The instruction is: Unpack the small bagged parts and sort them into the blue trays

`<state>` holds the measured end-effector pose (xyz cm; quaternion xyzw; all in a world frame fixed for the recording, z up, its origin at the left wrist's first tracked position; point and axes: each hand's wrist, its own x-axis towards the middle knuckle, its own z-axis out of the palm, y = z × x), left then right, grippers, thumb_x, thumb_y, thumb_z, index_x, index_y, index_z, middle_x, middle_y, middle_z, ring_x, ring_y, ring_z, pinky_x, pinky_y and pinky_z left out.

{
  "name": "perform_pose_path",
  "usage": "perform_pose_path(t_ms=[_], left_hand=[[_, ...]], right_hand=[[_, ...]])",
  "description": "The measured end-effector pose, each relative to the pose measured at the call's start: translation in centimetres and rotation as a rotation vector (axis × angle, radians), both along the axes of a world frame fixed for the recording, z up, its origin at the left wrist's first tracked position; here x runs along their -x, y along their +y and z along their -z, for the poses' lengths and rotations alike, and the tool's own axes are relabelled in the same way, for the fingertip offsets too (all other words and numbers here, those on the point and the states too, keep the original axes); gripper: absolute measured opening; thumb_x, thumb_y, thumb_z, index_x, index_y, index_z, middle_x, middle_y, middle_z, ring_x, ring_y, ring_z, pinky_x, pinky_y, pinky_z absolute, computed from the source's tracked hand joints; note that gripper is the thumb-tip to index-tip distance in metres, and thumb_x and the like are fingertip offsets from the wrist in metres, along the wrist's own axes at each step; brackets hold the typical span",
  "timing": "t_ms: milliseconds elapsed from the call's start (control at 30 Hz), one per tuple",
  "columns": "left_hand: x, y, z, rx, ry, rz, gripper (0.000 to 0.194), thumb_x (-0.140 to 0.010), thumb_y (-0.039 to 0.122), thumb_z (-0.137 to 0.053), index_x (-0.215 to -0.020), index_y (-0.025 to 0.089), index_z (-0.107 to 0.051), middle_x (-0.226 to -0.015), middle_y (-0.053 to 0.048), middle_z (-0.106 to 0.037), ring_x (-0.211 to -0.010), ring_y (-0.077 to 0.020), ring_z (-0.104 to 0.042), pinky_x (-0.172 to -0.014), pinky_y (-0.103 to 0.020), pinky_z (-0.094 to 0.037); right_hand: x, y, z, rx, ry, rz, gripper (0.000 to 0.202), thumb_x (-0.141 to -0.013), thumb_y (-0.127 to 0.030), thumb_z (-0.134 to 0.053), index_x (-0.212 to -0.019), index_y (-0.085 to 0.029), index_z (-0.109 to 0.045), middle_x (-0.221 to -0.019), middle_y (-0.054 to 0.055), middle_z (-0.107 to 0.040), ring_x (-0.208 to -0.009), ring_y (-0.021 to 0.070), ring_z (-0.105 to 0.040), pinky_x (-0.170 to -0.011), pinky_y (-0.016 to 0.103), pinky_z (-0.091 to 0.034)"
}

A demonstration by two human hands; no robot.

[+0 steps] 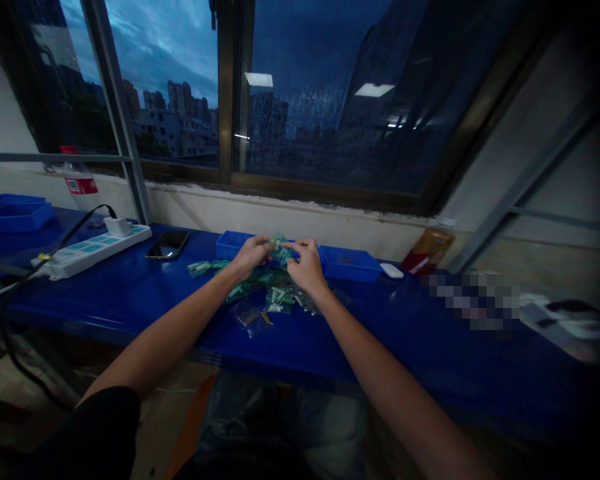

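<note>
Between my two hands hangs a small greenish clear plastic bag (280,252), above a pile of similar bags. My left hand (254,255) pinches its left side, fingers closed. My right hand (306,264) has its fingers pressed on the bag's right side. Below them on the blue table lie green-tinted bags with light parts (280,298) and a clear bag with brass-coloured pieces (251,319). What is inside the held bag is too small to tell.
Blue trays (350,264) stand behind my hands. A phone (167,245) and a power strip (97,250) lie left. To the right are a white oval object (391,271) and a drink bottle (428,250). A window rises behind the table.
</note>
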<state>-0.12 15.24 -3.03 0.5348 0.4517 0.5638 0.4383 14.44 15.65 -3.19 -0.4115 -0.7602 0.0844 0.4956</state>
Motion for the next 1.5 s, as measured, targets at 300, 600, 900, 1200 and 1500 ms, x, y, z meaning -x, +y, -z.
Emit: perform_pose_path(t_ms=[300,600,900,1200,1500], left_hand=[[-0.5,-0.8,0.0,-0.673,0.670,-0.106,0.016,-0.073,0.012,-0.049,-0.083,0.018,-0.060,-0.092,-0.005,-0.054,-0.091,-0.0168,-0.051,-0.078,-0.029,-0.043],[-0.1,-0.3,-0.5,-0.147,0.253,-0.016,0.050,-0.081,0.055,-0.032,-0.074,0.014,-0.059,-0.073,-0.008,-0.060,-0.070,-0.0182,-0.056,-0.059,-0.028,-0.042],[0.0,-0.4,-0.4,-0.548,0.539,-0.240,0.015,-0.079,0.025,-0.048,-0.090,0.018,-0.053,-0.082,-0.004,-0.058,-0.077,-0.0158,-0.055,-0.069,-0.027,-0.043],[1.1,-0.1,0.6,-0.832,0.899,-0.039,0.016,-0.078,0.027,-0.052,-0.090,0.021,-0.061,-0.097,-0.006,-0.057,-0.094,-0.0194,-0.051,-0.086,-0.033,-0.039],[0.6,-0.9,0.2,-0.071,0.282,-0.042,0.041,-0.078,0.052,-0.043,-0.068,0.014,-0.056,-0.055,0.000,-0.051,-0.043,-0.0090,-0.041,-0.042,-0.022,-0.028]], right_hand=[[-0.4,1.1,-0.5,0.658,0.550,-0.167,0.037,-0.069,-0.052,-0.049,-0.067,-0.016,-0.058,-0.059,0.002,-0.056,-0.050,0.0111,-0.049,-0.044,0.022,-0.030],[-0.4,0.6,-0.3,-0.127,0.022,-0.044,0.021,-0.077,-0.024,-0.046,-0.087,-0.019,-0.064,-0.078,0.004,-0.057,-0.075,0.0171,-0.052,-0.070,0.028,-0.041],[0.0,1.0,-0.2,0.103,0.168,-0.014,0.019,-0.073,-0.025,-0.049,-0.077,-0.019,-0.067,-0.086,0.005,-0.054,-0.086,0.0189,-0.052,-0.079,0.032,-0.042],[-0.8,1.4,-0.3,0.356,0.240,-0.224,0.033,-0.079,-0.043,-0.044,-0.069,-0.017,-0.061,-0.059,0.000,-0.054,-0.058,0.0133,-0.052,-0.052,0.023,-0.038],[-0.7,-0.5,1.0,-0.184,-0.206,-0.070,0.037,-0.079,-0.012,-0.040,-0.107,-0.022,-0.062,-0.098,0.006,-0.045,-0.079,0.0144,-0.049,-0.079,0.027,-0.041]])
